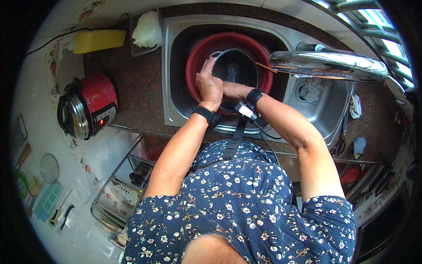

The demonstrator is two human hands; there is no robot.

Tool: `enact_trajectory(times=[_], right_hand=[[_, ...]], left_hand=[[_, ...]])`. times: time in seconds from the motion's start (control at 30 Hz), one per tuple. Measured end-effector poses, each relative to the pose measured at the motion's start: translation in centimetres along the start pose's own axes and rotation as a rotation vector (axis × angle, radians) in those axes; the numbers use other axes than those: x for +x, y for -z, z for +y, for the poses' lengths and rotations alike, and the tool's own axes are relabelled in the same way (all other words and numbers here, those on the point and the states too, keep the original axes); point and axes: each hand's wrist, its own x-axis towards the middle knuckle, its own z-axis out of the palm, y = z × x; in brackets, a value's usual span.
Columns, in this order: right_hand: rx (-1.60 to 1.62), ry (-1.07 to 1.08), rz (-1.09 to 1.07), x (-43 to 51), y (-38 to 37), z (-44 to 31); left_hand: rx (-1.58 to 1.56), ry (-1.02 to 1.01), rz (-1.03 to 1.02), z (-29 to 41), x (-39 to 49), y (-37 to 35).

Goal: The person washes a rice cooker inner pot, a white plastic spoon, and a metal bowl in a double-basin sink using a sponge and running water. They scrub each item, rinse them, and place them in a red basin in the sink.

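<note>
A red plastic basin (pixel 193 74) sits in the large bowl of a stainless steel sink (pixel 167 99). Inside the basin a dark round metal pot (pixel 242 71) is tilted, its rim showing. My left hand (pixel 209 81) lies along the pot's left rim, fingers stretched out over its edge. My right hand (pixel 235 90) reaches across to the near side of the pot, close to my left palm; its fingers are hidden. A thin wooden stick, perhaps a chopstick (pixel 266 67), pokes out at the basin's right.
A chrome faucet (pixel 326 65) reaches over from the right, above the small sink bowl (pixel 324 109). Left on the counter stand a red electric pressure cooker (pixel 99 102), a yellow container (pixel 100 41) and a cabbage (pixel 146 29) in a clear box. Scissors (pixel 338 147) lie at the right.
</note>
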Motion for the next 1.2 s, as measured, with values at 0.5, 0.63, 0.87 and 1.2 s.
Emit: enact_trajectory(times=[0.5,0.63,0.87,1.2], right_hand=[[-1.752,-0.082,0.139,-1.7,1.8,2.6],[-0.529,-0.14,0.01,0.0,-0.2,2.0],[-1.055,-0.241,0.031,-0.8,0.3,1.4],[-0.173,-0.041,0.129,1.7,0.8,4.0]], left_hand=[[0.071,-0.004,-0.114,0.9,1.1,0.3],[0.093,0.05,-0.105,0.9,1.0,0.2],[0.112,0.013,-0.09,1.0,1.2,0.2],[0.12,-0.091,-0.042,0.8,0.7,0.1]])
